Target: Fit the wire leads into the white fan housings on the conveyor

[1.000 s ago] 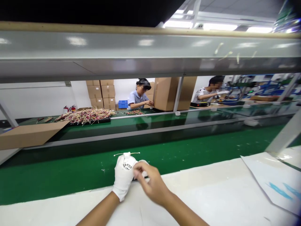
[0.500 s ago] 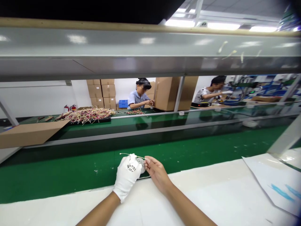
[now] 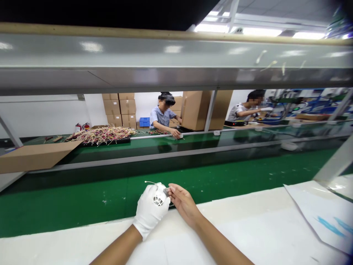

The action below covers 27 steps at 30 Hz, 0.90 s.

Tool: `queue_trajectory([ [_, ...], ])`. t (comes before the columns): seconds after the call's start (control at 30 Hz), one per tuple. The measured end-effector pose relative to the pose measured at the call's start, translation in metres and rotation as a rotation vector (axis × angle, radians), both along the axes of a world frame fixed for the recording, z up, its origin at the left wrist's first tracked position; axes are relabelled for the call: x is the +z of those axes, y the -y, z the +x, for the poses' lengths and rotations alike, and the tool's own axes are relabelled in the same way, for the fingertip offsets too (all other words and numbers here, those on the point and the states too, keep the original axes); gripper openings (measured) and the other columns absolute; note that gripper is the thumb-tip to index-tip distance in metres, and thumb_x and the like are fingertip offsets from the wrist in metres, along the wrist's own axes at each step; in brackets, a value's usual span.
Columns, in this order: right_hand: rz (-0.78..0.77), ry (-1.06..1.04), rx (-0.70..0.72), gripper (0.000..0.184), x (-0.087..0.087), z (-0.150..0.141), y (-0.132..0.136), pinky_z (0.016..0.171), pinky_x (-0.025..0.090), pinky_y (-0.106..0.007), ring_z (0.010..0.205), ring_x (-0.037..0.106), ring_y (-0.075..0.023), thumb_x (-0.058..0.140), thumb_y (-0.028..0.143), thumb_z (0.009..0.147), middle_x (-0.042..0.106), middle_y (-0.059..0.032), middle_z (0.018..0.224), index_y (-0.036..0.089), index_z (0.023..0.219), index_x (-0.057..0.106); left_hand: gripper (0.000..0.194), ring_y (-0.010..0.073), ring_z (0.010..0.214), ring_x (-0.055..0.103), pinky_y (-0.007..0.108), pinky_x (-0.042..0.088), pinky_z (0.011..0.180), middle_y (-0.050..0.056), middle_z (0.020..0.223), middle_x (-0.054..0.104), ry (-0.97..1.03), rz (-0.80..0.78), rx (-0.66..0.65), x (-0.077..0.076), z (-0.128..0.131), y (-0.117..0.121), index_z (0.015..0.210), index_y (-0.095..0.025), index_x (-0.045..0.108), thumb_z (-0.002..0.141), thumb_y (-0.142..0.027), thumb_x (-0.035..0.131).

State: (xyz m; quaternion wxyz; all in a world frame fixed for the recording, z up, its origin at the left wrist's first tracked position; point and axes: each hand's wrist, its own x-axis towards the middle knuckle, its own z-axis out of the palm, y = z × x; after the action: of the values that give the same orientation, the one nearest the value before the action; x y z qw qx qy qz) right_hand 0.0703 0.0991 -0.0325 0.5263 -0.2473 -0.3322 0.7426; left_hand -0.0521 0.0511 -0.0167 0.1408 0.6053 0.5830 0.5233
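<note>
My left hand (image 3: pixel 151 211) wears a white glove and is closed around a white round housing with a slotted grille (image 3: pixel 158 199). It holds the housing above the near edge of the green belt. A thin pale wire (image 3: pixel 149 182) sticks out from the top of the housing to the left. My right hand (image 3: pixel 182 201), bare, has its fingertips pinched together at the housing's right side. A small greyish part (image 3: pixel 166 191) shows beside those fingertips; whether they grip it or the wire is hidden.
A green conveyor belt (image 3: pixel 68 198) runs past the white worktop (image 3: pixel 234 228). Beyond it lie a heap of wires (image 3: pixel 104 135), a cardboard flap (image 3: pixel 38 156) and a tall carton (image 3: pixel 195 110). Two people (image 3: pixel 162 116) work opposite. A metal shelf beam (image 3: pixel 138 79) crosses overhead.
The stretch of wire between my hands no longer shows, and the housing has turned slightly. The near belt's specks slid left. One co-worker's hand reached down to a white piece on the far belt.
</note>
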Motion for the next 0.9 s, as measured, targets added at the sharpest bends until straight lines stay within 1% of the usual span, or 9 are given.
queue_trajectory([
  [0.1,0.029,-0.006,0.023,0.023,0.000,0.000,0.000,0.062,0.041,-0.024,0.061,0.053,-0.0111,0.074,0.028,0.057,0.061,-0.0012,0.064,0.015,0.074,0.065,0.013,0.0159,0.072,0.053,0.025,0.041,0.067,0.003,0.081,0.056,-0.057,-0.027,-0.050,0.002,0.002,0.001,0.080,-0.023,0.058,0.066,-0.024,0.057],
  [0.27,0.071,-0.002,0.078,0.018,0.002,-0.002,0.005,0.063,0.041,-0.024,0.062,0.053,-0.0110,0.072,0.027,0.061,0.062,-0.0014,0.067,0.016,0.072,0.065,0.018,0.0164,0.074,0.053,0.026,0.041,0.070,0.003,0.084,0.055,0.010,-0.022,-0.024,0.004,0.001,0.000,0.082,-0.023,0.059,0.064,-0.024,0.058],
  [0.4,0.057,0.004,0.030,0.018,-0.003,-0.004,0.005,0.062,0.040,-0.023,0.061,0.053,-0.0106,0.073,0.026,0.061,0.062,-0.0007,0.064,0.016,0.073,0.066,0.025,0.0205,0.080,0.054,0.028,0.042,0.074,0.004,0.083,0.057,0.001,0.011,-0.009,0.006,0.001,0.002,0.085,-0.024,0.060,0.060,-0.024,0.062],
  [0.53,0.050,0.016,0.008,0.017,-0.007,-0.006,0.005,0.059,0.039,-0.023,0.058,0.053,-0.0107,0.072,0.027,0.061,0.062,-0.0001,0.061,0.016,0.073,0.066,0.027,0.0247,0.089,0.053,0.031,0.039,0.085,0.004,0.080,0.058,-0.018,0.028,-0.035,0.010,0.001,0.006,0.083,-0.025,0.061,0.057,-0.023,0.064],
  [0.63,0.044,0.021,0.019,0.018,-0.004,-0.007,0.008,0.059,0.039,-0.022,0.059,0.053,-0.0105,0.073,0.027,0.060,0.063,0.0002,0.062,0.017,0.073,0.066,0.025,0.0251,0.093,0.052,0.032,0.037,0.089,0.006,0.087,0.058,-0.012,0.013,-0.044,0.013,0.002,0.008,0.083,-0.024,0.061,0.058,-0.023,0.063],
  [0.73,0.033,0.025,0.021,0.021,0.001,-0.007,0.012,0.060,0.039,-0.023,0.061,0.053,-0.0117,0.073,0.029,0.059,0.063,-0.0006,0.066,0.017,0.074,0.066,0.021,0.0243,0.095,0.051,0.032,0.036,0.089,0.006,0.093,0.057,-0.002,-0.018,-0.065,0.012,0.003,0.009,0.080,-0.023,0.060,0.060,-0.023,0.061],
  [0.9,0.029,0.049,0.033,0.024,0.006,-0.005,0.016,0.059,0.039,-0.023,0.063,0.054,-0.0128,0.074,0.032,0.057,0.065,-0.0019,0.068,0.016,0.074,0.066,0.019,0.0225,0.094,0.051,0.032,0.037,0.087,0.005,0.092,0.058,0.048,-0.099,-0.114,0.009,0.004,0.008,0.082,-0.021,0.058,0.063,-0.024,0.060],
])
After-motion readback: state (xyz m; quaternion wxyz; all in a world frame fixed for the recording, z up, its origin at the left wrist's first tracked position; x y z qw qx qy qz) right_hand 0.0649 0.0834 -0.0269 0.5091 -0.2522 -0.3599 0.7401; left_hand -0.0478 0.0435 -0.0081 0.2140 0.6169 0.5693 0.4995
